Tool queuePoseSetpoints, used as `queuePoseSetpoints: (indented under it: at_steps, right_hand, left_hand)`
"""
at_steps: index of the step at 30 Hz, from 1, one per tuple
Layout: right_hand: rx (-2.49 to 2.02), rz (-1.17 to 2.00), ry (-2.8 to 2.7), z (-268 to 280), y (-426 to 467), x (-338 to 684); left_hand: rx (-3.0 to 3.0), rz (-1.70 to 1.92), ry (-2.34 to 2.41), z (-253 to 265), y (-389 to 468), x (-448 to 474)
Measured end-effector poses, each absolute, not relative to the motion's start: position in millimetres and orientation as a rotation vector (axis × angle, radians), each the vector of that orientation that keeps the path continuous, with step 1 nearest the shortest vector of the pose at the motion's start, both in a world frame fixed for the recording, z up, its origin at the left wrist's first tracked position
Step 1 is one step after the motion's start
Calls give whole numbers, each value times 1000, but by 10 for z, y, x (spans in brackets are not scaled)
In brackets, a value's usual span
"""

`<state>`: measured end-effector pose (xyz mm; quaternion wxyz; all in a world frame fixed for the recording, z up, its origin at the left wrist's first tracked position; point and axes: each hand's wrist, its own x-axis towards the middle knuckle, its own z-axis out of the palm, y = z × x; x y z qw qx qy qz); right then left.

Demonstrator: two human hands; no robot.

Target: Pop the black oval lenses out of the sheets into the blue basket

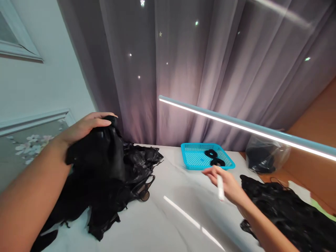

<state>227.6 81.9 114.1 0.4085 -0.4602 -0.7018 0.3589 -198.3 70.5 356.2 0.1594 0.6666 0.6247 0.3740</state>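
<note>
My left hand (90, 125) is raised at the left, thumb and fingers pinching the top of a black cloth piece (109, 154) that hangs down in folds. Beneath and beside it, a heap of shiny black cloth pieces (143, 159) spreads over the white table. My right hand (223, 180) is just in front of a blue plastic basket (186, 162). A slim white stick, like a pen (220, 189), is held in that hand and points down. Two black rings (210, 153) lie inside the basket; what they are made of is unclear.
More black cloth pieces (283, 206) lie at the right, under my forearm. Behind them stands a clear plastic bag (262, 155) with dark contents. A lit tube lamp (236, 124) slants across above the table (178, 213). Grey curtains (178, 70) hang behind.
</note>
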Motion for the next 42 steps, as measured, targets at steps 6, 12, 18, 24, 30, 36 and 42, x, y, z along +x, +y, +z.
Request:
queuePoseSetpoints:
  at_steps: [6,12,18,24,30,36,42]
  right_hand:
    - [-492,1224,-1713,1646,933,1289]
    - [-283,1735,-1853,1425,878,1376]
    - [-575,1963,-1876,1129,634,2111]
    - [-1171,1586,-1710,1221,639,2651]
    - [-1312,983,-1541,1537,905,3015]
    - [-1410,959,-1692,1392,640,3291]
    - [-1460,893,-2075,562,101,3234]
  left_hand:
    - [1864,560,1300,3373,594,-1171]
    - [1922,136,1028,3337,579,-803]
    - [1738,196,957,3175,702,-880]
    - [2016,-47,1035,2828,1025,-1054]
    - [2104,372,1319,2639,1318,-1056]
    - [2304,420,1264,2147,869,-1097]
    - [2467,280,1157,989,174,-1346]
